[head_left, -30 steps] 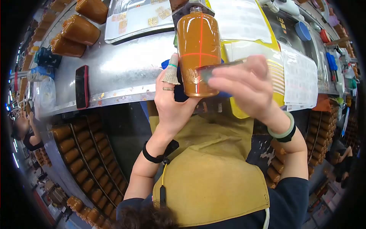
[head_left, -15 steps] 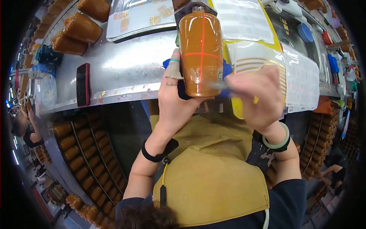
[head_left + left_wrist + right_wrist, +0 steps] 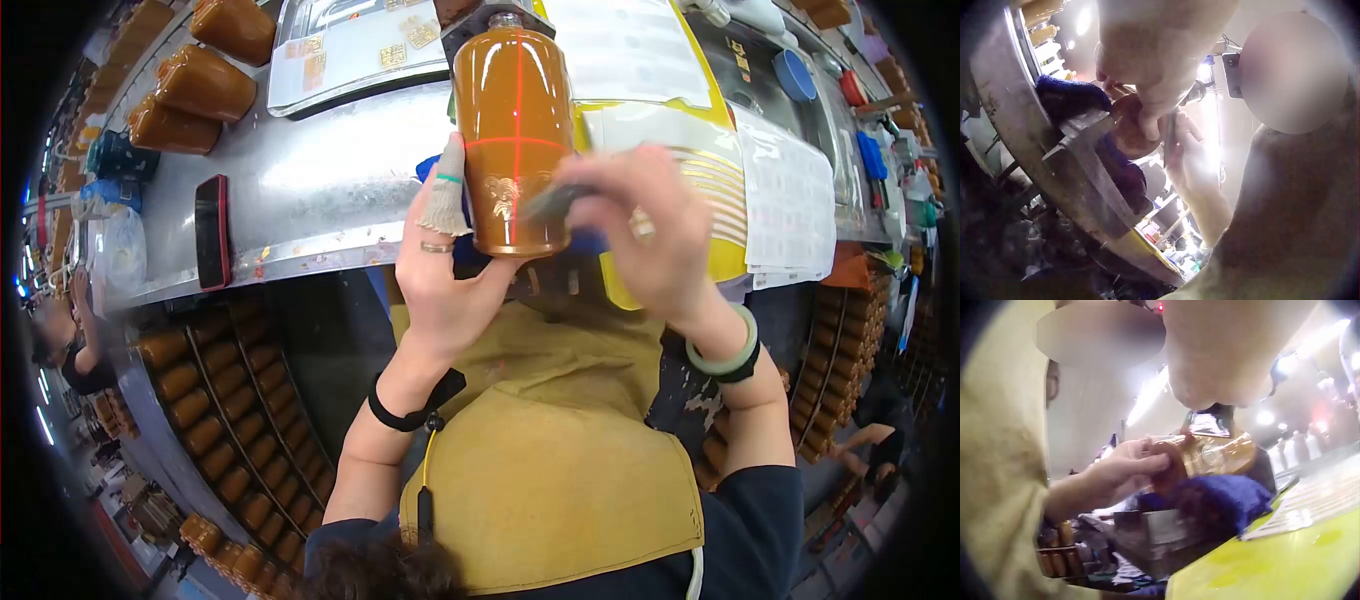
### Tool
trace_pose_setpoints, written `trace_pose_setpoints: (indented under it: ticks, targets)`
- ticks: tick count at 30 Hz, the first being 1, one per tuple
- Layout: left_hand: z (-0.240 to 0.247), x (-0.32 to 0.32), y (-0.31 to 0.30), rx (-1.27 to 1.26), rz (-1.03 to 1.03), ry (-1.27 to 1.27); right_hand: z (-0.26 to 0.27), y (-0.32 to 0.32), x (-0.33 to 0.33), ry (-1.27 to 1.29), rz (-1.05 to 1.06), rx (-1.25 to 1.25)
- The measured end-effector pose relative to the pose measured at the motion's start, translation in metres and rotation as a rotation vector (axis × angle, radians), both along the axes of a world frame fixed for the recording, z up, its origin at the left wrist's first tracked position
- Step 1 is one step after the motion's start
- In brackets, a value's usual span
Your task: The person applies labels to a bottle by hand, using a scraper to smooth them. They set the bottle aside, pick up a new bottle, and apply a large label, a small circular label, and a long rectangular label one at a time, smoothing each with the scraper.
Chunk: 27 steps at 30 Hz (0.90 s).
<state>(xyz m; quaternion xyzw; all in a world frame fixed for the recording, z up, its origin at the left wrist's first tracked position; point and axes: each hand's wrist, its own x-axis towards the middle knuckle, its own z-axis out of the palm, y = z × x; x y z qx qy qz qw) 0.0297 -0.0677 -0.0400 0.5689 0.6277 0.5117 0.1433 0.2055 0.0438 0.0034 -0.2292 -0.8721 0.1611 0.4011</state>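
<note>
A glossy brown bottle lies on its side, neck pointing away, over a dark blue cloth. Red laser lines cross on its surface, and a gold emblem shows near its base. My left hand grips the bottle from the left, thumb by the base; a knitted finger cover sits on one finger. In my right hand is a small dark flat scraper, blurred, pinched between thumb and fingers. Its edge overlaps the bottle's lower right side, beside the emblem.
Yellow boards with sheets of gold strips lie right of the bottle. A tray of gold decals, a phone and several brown bottles are on the metal table to the left. Racks of brown bottles stand below.
My right hand moved off rightward with the scraper, then came back left over the lower part of the bottle. My left hand keeps its grip, shifting only slightly with the bottle.
</note>
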Motion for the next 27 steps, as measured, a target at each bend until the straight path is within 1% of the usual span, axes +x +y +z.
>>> trace_pose_setpoints:
  ticks: [1, 2, 3, 4, 5, 6, 7, 8, 9, 10, 11, 12, 13, 15, 16, 17, 18, 19, 20, 21, 22, 23, 24, 25, 27]
  targets:
    - [0.003, -0.001, 0.001, 0.041, -0.001, 0.017, -0.005, 0.012, 0.001, 0.055, -0.118, 0.061]
    - [0.008, -0.001, 0.001, 0.003, 0.015, 0.105, -0.007, 0.012, 0.003, 0.054, -0.115, 0.064]
    - [0.004, 0.000, 0.001, 0.007, 0.018, 0.105, -0.008, 0.013, 0.004, 0.041, -0.031, 0.190]
    - [-0.003, 0.001, 0.002, -0.049, 0.023, -0.095, -0.010, 0.012, 0.005, 0.030, 0.053, 0.316]
    - [-0.008, 0.002, 0.003, -0.106, 0.023, -0.295, -0.010, -0.009, 0.005, -0.034, 0.228, 0.273]
    - [-0.008, 0.003, 0.003, -0.101, 0.044, -0.424, -0.003, -0.016, 0.006, -0.051, 0.275, 0.261]
    - [-0.007, 0.004, 0.004, -0.101, 0.040, -0.426, 0.003, -0.020, 0.006, -0.069, 0.321, 0.247]
    - [-0.006, 0.003, 0.002, -0.113, 0.057, -0.229, 0.000, -0.013, -0.002, -0.059, 0.177, 0.184]
    - [-0.005, 0.003, 0.001, -0.125, 0.070, -0.032, 0.002, 0.003, -0.005, -0.030, 0.116, 0.097]
    - [-0.008, 0.004, 0.001, -0.070, 0.077, -0.025, -0.004, 0.023, -0.005, 0.021, 0.013, 0.259]
    - [-0.006, 0.005, 0.001, -0.066, 0.077, -0.026, -0.005, 0.035, -0.004, 0.073, -0.088, 0.420]
    - [-0.002, 0.005, 0.000, -0.065, 0.101, 0.039, 0.004, 0.030, 0.002, -0.075, -0.094, 0.482]
    - [0.000, 0.004, 0.000, -0.064, 0.125, 0.107, 0.006, 0.015, 0.002, -0.071, -0.093, 0.485]
    - [-0.002, 0.002, 0.003, -0.028, 0.116, 0.130, 0.008, -0.013, -0.003, -0.074, 0.306, 0.315]
    - [-0.002, 0.004, 0.006, -0.008, 0.115, 0.081, 0.013, -0.016, -0.006, -0.134, 0.304, 0.263]
    - [-0.001, 0.006, 0.005, 0.006, 0.110, 0.031, 0.009, -0.005, -0.017, -0.105, 0.176, 0.235]
    - [0.005, 0.009, 0.006, 0.039, 0.110, 0.032, 0.006, 0.012, -0.020, -0.066, 0.083, 0.276]
    - [0.008, 0.005, 0.003, 0.005, 0.078, 0.112, 0.006, 0.034, -0.023, -0.024, -0.012, 0.327]
    - [0.005, 0.002, 0.003, 0.024, 0.061, 0.124, 0.011, 0.052, -0.017, -0.037, -0.068, 0.419]
    - [-0.001, 0.000, 0.001, 0.040, 0.045, 0.138, 0.013, 0.064, -0.018, -0.014, -0.180, 0.653]
    - [-0.005, -0.003, -0.001, 0.040, 0.033, 0.148, 0.003, 0.053, -0.019, -0.008, -0.068, 0.525]
    - [-0.009, -0.006, -0.004, -0.052, 0.016, -0.015, -0.007, 0.034, -0.019, -0.002, 0.044, 0.397]
    - [-0.011, -0.007, -0.005, -0.149, 0.003, -0.182, -0.005, 0.011, -0.016, -0.008, 0.218, 0.402]
    - [-0.008, -0.007, -0.003, -0.151, -0.004, -0.178, 0.000, -0.005, -0.007, -0.004, 0.422, 0.319]
    - [-0.003, -0.004, 0.001, -0.001, 0.085, 0.177, -0.004, -0.007, -0.014, -0.043, 0.245, 0.197]
